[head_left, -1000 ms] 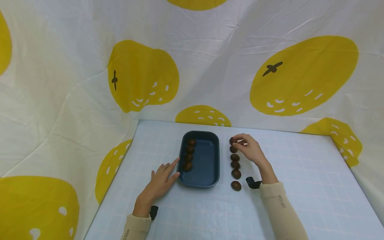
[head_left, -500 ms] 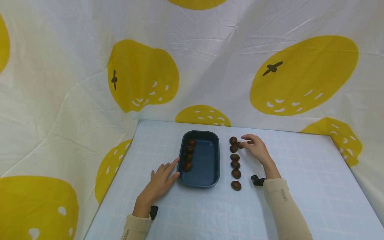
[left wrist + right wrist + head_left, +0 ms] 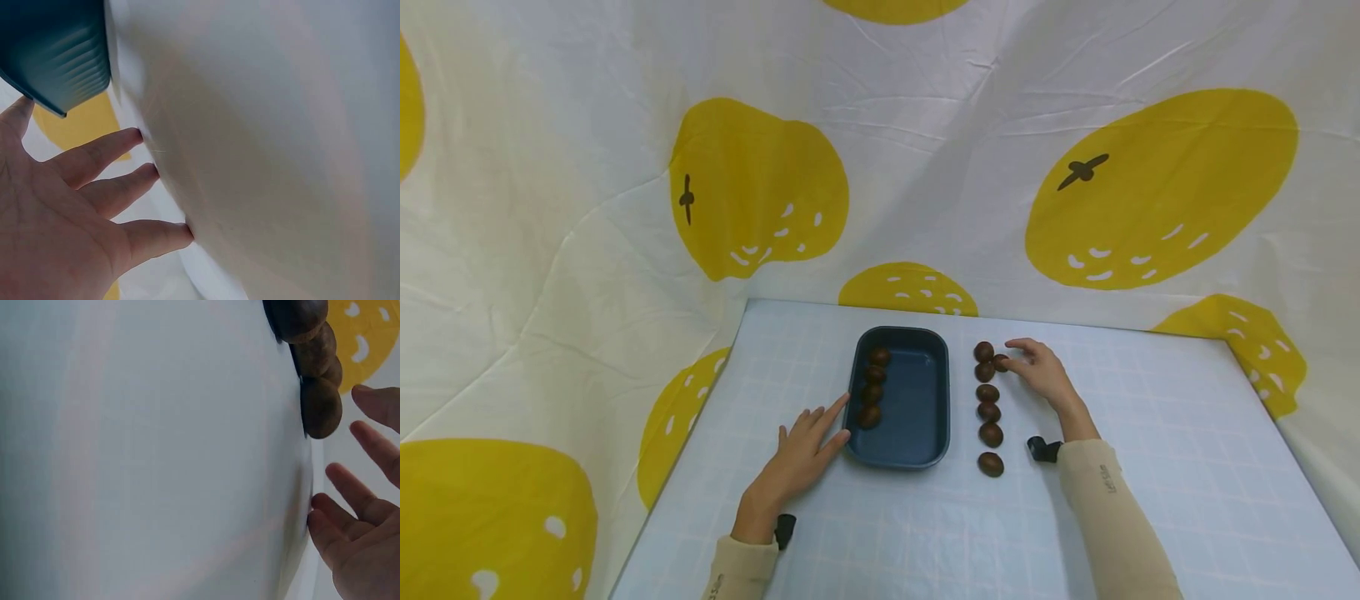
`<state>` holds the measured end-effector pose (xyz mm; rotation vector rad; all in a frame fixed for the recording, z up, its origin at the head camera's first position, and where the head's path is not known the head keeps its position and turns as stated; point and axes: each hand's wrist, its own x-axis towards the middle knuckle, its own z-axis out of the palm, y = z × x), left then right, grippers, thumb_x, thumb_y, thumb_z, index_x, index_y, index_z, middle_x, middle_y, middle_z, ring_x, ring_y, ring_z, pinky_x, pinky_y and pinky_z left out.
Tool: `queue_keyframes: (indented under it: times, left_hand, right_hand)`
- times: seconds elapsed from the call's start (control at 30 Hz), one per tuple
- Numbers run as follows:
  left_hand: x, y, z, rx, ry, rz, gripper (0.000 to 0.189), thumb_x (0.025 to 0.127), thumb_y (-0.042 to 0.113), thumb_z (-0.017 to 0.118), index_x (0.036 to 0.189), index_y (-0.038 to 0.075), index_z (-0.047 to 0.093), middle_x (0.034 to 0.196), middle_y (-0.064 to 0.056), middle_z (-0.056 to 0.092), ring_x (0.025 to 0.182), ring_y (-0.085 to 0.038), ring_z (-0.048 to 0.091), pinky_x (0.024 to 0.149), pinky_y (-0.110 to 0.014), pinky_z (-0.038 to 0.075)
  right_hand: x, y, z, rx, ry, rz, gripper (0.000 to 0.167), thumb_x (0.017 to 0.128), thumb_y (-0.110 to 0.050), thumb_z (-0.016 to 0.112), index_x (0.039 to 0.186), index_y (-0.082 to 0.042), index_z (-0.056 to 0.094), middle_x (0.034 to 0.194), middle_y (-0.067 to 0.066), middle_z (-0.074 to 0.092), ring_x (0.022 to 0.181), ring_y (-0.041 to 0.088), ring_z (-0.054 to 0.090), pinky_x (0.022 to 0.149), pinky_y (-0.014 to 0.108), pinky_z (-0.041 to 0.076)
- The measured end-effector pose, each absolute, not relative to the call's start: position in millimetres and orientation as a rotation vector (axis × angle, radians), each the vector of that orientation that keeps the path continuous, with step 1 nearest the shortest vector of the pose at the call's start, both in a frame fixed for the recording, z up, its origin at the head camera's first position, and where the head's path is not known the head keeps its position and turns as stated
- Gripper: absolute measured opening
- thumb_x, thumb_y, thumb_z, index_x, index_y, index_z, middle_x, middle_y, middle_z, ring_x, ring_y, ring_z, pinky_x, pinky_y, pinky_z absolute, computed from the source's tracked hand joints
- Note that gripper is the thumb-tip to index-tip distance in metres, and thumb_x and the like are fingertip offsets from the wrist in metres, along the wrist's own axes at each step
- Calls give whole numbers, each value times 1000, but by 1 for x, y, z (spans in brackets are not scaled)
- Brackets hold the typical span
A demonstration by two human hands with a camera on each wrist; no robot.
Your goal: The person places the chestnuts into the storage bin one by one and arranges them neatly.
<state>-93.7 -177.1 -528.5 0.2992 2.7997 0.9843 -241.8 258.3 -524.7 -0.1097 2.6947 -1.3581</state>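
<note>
My left hand (image 3: 801, 458) lies with fingers spread at the left side of a dark blue tray (image 3: 934, 454). Its index finger and thumb touch the tray's wall. Several chestnut-like brown balls line the tray's left side, the nearest brown ball (image 3: 869, 417) lowest. My right hand (image 3: 1043, 373) is beside the far end of a second row, right of the tray. Next to that row's top two lies one extra brown ball (image 3: 1001, 362), close to my right thumb. In the right wrist view, the fingers (image 3: 350, 490) are spread and hold nothing, apart from the closest oval brown ball (image 3: 322, 407).
The outer row runs toward me, ending with a separate brown ball (image 3: 990, 464). A pale checked cloth (image 3: 880, 533) covers the table. Behind stands a white curtain (image 3: 925, 167) printed with yellow fruit. A dark wrist camera (image 3: 1043, 450) sits on the right wrist.
My right hand has drawn back to the right from the row's far end, uncovering the extra brown ball beside it. My left hand and the tray have stayed put.
</note>
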Motion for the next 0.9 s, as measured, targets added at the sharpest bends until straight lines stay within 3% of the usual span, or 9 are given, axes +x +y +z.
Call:
queue_keyframes:
  times: [0.23, 0.5, 0.9]
  left_hand:
    - [-93, -177, -526, 286, 2781, 984, 60, 101, 64, 37, 157, 51, 16, 158, -16, 33, 147, -44, 16, 106, -76, 0]
    - [-93, -177, -525, 288, 2782, 988, 60, 102, 63, 37, 157, 50, 18, 157, -16, 35, 147, -45, 17, 106, -77, 0]
    - [-93, -178, -524, 278, 2771, 986, 61, 101, 64, 36, 157, 50, 18, 158, -16, 33, 147, -44, 18, 106, -77, 1]
  right_hand:
    - [-245, 259, -529, -153, 2700, -1267, 49, 94, -15, 70, 138, 2, 55, 147, 26, 45, 142, 46, 27, 113, 62, 19]
    - [-248, 259, -534, -250, 2787, -1158, 45, 92, -14, 72, 131, 4, 60, 139, 27, 51, 137, 46, 32, 112, 62, 21]
    - [-245, 255, -533, -192, 2793, -1147, 41, 91, -16, 73, 126, 3, 63, 139, 28, 46, 135, 50, 26, 109, 65, 19]
